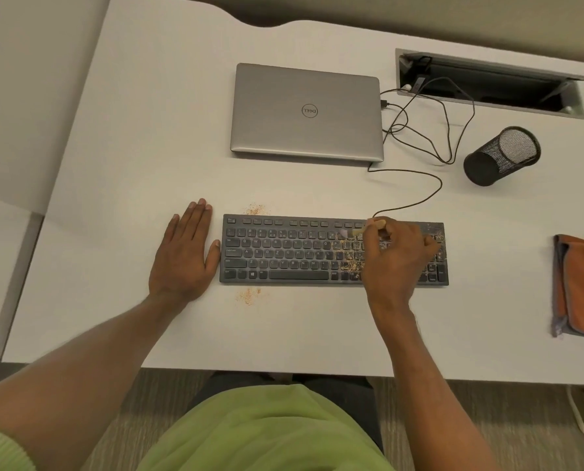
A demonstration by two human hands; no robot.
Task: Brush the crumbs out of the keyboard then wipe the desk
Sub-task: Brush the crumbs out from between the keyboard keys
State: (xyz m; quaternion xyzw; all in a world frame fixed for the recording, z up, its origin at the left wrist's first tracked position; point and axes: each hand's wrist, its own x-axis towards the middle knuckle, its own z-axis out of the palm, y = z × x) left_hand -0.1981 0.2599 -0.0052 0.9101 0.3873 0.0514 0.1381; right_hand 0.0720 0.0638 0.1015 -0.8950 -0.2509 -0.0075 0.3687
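Keyboard (290, 253) lies with left hand (181, 260) flat beside its edge.

- a white desk (130, 164) fills most of the view, its far edge cut in a soft curve.
- a metal-rimmed cable well (508, 86) is sunk in its far right corner, flap raised.
- pale panels (28, 96) adjoin its left side.
- grey-brown carpet (528, 423) lies below the near edge.
- light is soft and even.

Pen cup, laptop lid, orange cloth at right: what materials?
Pen cup: black wire mesh, likely metal; light shows through the weave.
Laptop lid: brushed silver, aluminium or painted plastic; faint grain.
Orange cloth: soft matte fabric, probably microfibre; folded, grey edging.
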